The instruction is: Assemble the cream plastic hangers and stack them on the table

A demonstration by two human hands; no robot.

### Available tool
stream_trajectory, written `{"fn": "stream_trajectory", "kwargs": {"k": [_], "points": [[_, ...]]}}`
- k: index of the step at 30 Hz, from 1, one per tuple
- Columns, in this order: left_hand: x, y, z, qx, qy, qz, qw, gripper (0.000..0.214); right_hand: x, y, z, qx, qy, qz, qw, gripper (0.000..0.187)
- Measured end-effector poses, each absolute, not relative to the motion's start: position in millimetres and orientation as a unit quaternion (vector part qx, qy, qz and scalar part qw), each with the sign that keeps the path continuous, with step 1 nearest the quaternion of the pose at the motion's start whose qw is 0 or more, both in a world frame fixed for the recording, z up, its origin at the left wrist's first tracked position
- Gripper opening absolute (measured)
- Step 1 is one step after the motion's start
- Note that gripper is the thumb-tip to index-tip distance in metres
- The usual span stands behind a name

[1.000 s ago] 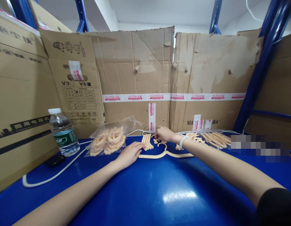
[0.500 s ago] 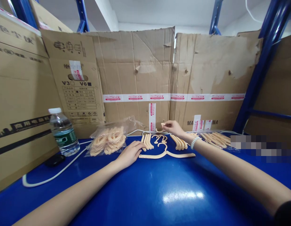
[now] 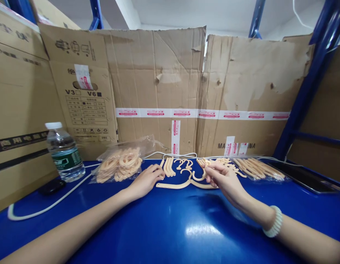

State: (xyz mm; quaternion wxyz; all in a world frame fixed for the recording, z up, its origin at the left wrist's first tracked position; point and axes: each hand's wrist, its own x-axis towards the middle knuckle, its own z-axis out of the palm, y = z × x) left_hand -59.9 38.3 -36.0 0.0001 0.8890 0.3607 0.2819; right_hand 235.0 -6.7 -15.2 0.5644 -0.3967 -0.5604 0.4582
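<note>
Two bare hands of ours show in the head view, working around a pale hanger (image 3: pixel 190 181) that lies on the blue tabletop (image 3: pixel 147 227), which we take as our landmark; its hook points away from us and its two arms spread to either side. Our right hand (image 3: pixel 225 179), a pale bracelet (image 3: pixel 273 222) at its wrist, is over the right end of the hanger, thumb and fingers clamped together on a loose curved hook (image 3: pixel 197 179), whose bend hangs just right of the hanger's own hook. Our left hand (image 3: pixel 145 181) rests just left of the hanger, fingertips at the near end of the outermost in a row of arm pieces (image 3: pixel 169 167); whether they pinch that piece or merely lie against it, we cannot tell. This row sits behind the hanger's left arm, and more loose hooks (image 3: pixel 184 164) lie directly behind its hook. Further left of the hanger we see a clear bag of oval rings (image 3: pixel 119 165), then a water bottle (image 3: pixel 65 159) with a black object (image 3: pixel 52 186) in front of it. Well to the hanger's right lie a bag of sticks (image 3: pixel 258 168) and a dark flat device (image 3: pixel 304 178). Behind the hanger stand cardboard panels (image 3: pixel 158 91).
</note>
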Motion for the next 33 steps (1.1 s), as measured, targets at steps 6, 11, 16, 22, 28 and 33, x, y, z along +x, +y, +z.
{"fn": "stream_trajectory", "kwargs": {"k": [6,11,16,22,28,33], "points": [[-57,35,-33,0.868,0.362,0.339,0.011,0.022,229,-17,-20,-0.374,-0.542,0.517,0.547,0.037],[-45,22,-17,0.836,0.365,0.41,0.012,0.02,228,-27,-23,-0.339,-0.515,0.584,0.528,0.029],[-21,-3,-11,0.766,0.38,0.48,0.194,0.019,227,-32,-24,-0.31,-0.524,0.6,0.518,0.032],[1,-25,-18,0.627,0.398,0.499,0.447,0.047,224,-31,-28,-0.335,-0.545,0.576,0.51,0.035],[9,-36,-22,0.488,0.368,0.481,0.629,0.07,220,-29,-32,-0.329,-0.572,0.568,0.492,0.036],[12,-38,-28,0.54,0.336,0.463,0.617,0.033,215,-31,-30,-0.309,-0.563,0.576,0.505,0.05]]}}
